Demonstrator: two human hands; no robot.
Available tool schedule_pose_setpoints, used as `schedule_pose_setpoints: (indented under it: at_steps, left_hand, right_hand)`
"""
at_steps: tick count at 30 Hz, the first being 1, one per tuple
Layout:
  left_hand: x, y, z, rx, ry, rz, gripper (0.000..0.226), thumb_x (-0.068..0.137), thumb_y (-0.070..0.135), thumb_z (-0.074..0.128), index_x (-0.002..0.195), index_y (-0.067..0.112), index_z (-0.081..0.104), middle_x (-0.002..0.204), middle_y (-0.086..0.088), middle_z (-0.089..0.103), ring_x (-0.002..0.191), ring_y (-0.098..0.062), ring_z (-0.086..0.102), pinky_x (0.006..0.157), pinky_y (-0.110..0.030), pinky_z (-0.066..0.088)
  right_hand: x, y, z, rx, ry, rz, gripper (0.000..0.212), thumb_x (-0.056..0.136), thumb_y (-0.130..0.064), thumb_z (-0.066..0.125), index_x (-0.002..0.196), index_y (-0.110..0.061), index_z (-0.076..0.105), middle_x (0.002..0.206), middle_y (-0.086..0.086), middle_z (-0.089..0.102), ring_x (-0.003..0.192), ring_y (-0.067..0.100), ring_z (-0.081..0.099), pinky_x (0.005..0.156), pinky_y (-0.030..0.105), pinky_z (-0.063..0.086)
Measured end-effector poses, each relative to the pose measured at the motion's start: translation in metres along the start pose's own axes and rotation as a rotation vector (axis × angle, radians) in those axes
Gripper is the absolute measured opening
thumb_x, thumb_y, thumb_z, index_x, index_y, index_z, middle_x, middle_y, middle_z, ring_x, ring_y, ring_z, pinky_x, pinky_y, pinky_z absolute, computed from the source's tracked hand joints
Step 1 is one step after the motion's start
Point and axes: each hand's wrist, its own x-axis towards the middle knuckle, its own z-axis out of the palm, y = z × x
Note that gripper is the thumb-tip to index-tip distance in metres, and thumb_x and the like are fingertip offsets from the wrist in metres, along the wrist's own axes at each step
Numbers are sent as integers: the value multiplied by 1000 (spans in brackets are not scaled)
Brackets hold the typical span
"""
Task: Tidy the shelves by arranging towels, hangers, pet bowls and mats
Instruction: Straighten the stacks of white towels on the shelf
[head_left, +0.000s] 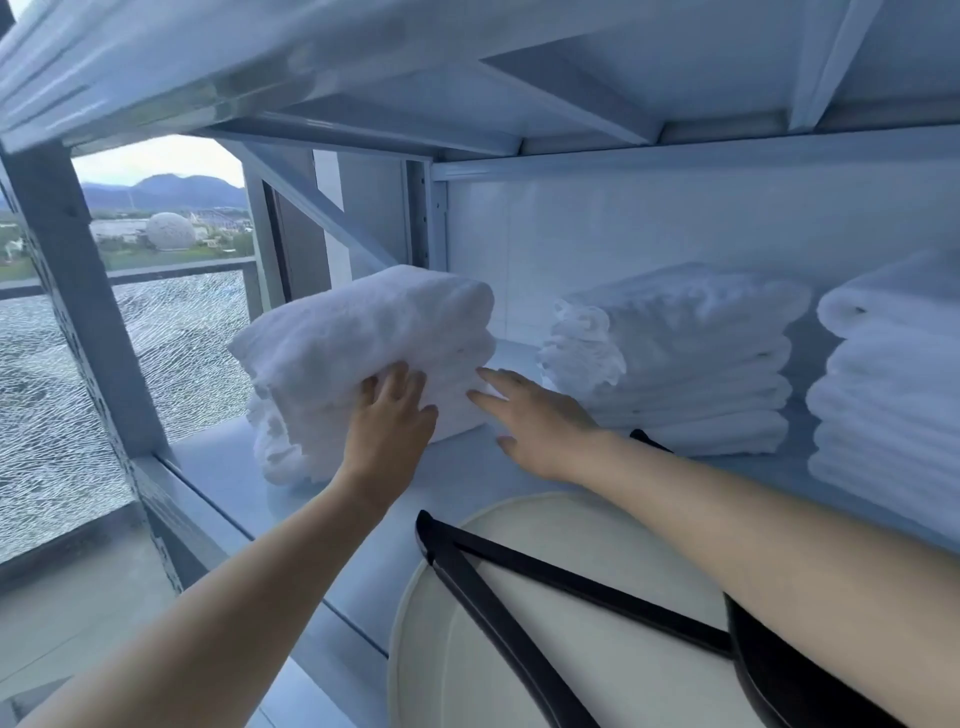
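Black hanger (571, 579), cream mat (545, 525) | towels: our left hand (389, 421), right hand (540, 421) flat-fingered against towel stack (363, 322) | next: nudge square

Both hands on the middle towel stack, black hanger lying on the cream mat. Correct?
Not quite. The head view shows the left hand and right hand on the leftmost towel stack, not the middle towel stack. The black hanger does lie on the cream mat.
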Motion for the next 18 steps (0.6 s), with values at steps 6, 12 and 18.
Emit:
schedule_pose_setpoints:
  at_steps: [6,12,18]
  left_hand:
    - [21,19,-16,-193,35,17,35,84,25,60,119,29,55,126,3,43,112,-19,45,85,-30,37]
    - [47,51,-36,-527,23,59,44,86,40,61,127,33,49,132,7,46,118,-16,46,90,-32,39]
    - [61,79,-50,-704,40,105,46,81,42,65,125,35,52,129,8,50,114,-17,49,81,-32,42]
  right_hand:
    - [-43,32,-35,-33,86,127,53,94,-24,47,144,-29,28,155,-10,11,141,11,12,97,35,41]
    - [-79,61,-50,-68,118,225,52,93,-17,47,142,-27,33,155,-9,12,141,11,15,91,34,44]
    - [-99,80,-47,-58,193,205,50,89,-10,52,137,-24,41,153,-4,16,140,15,16,87,38,49]
